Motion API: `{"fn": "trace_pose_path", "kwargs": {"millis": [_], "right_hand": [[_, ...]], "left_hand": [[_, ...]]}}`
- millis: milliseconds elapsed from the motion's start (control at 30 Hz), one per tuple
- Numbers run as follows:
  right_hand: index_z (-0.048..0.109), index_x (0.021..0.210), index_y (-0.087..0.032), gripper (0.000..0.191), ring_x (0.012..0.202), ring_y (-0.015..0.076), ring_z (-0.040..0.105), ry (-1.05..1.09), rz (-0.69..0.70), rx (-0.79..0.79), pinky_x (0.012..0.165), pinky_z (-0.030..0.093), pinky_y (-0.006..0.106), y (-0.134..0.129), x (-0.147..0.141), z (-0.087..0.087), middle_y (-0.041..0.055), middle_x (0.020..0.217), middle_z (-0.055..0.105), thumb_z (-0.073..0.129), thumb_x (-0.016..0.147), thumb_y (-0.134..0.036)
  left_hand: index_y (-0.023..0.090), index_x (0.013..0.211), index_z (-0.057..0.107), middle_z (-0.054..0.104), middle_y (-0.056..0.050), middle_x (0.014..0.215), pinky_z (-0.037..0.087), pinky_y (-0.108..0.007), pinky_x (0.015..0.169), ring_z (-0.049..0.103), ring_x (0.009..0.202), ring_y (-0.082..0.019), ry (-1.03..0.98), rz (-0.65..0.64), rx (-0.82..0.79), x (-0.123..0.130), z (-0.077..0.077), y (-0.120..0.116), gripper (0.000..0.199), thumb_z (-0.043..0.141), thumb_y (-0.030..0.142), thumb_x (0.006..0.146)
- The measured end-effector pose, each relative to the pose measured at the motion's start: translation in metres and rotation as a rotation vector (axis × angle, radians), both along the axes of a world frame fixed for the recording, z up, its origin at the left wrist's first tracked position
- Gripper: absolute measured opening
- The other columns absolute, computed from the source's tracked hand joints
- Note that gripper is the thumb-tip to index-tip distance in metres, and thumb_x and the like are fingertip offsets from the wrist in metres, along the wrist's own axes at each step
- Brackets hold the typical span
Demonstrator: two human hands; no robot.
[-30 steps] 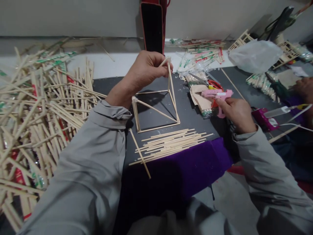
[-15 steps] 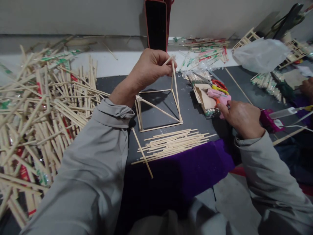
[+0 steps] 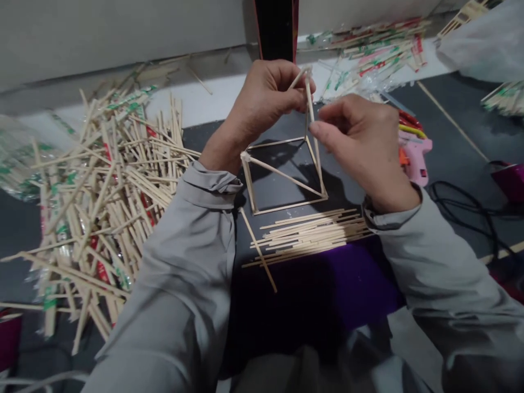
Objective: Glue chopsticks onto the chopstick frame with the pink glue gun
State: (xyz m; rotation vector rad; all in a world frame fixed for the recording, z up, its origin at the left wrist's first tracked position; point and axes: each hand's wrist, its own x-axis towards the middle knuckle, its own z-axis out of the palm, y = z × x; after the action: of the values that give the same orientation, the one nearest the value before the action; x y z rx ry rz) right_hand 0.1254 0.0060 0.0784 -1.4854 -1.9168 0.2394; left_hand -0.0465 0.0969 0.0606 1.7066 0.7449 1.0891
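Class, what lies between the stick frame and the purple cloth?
In the head view, loose thin sticks lie roughly side by side between the stick frame and the purple cloth.

The stick frame [image 3: 286,177] — slim pale wooden rods joined with whitish, lumpy blobs — stands on the dark tabletop, its base a four-sided outline. A short upright rises at its 7 o'clock corner, and from that top a rod slants down to the 4 o'clock corner. A taller peak stands at 1 o'clock, pinched near its tip by the left hand [image 3: 270,95]. The right hand's [image 3: 360,134] thumb and fingers are at the peak's slanting rod; contact cannot be told. Loose sticks [image 3: 313,234] lie roughly parallel at 5 o'clock from the frame.
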Motion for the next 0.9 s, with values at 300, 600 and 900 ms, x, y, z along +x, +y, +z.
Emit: {"fn": "trace_pose_path", "kwargs": {"millis": [300,600,900], "right_hand": [[0.066,0.088,-0.016,0.013,0.082,0.0103,0.064,0.003,0.017,0.048,0.085,0.046,0.027,0.022,-0.01,-0.007,-0.0023,0.085,0.069,0.063,0.092,-0.028],[0.056,0.072,-0.026,0.02,0.07,0.0178,0.064,0.152,0.072,0.172,0.075,0.049,0.036,0.021,-0.007,-0.013,-0.0027,0.071,0.067,0.069,0.084,-0.017],[0.059,0.076,-0.024,0.015,0.08,0.0221,0.065,0.164,0.108,0.154,0.079,0.048,0.039,0.025,-0.006,-0.019,0.0018,0.081,0.07,0.067,0.088,-0.025]], "left_hand": [[0.023,0.078,0.073,0.069,-0.001,0.081,0.048,-0.046,0.085,0.059,0.084,-0.022,0.087,0.073,0.118,-0.001,-0.002,-0.001,0.006,0.07,0.018,0.077],[0.026,0.073,0.071,0.068,-0.003,0.077,0.047,-0.045,0.076,0.057,0.077,-0.023,0.109,0.05,0.14,-0.002,0.003,-0.003,0.01,0.065,0.019,0.069],[0.03,0.087,0.078,0.075,-0.003,0.092,0.044,-0.055,0.083,0.06,0.096,-0.032,0.215,0.036,0.188,-0.006,0.003,-0.004,0.022,0.063,0.039,0.075]]}}
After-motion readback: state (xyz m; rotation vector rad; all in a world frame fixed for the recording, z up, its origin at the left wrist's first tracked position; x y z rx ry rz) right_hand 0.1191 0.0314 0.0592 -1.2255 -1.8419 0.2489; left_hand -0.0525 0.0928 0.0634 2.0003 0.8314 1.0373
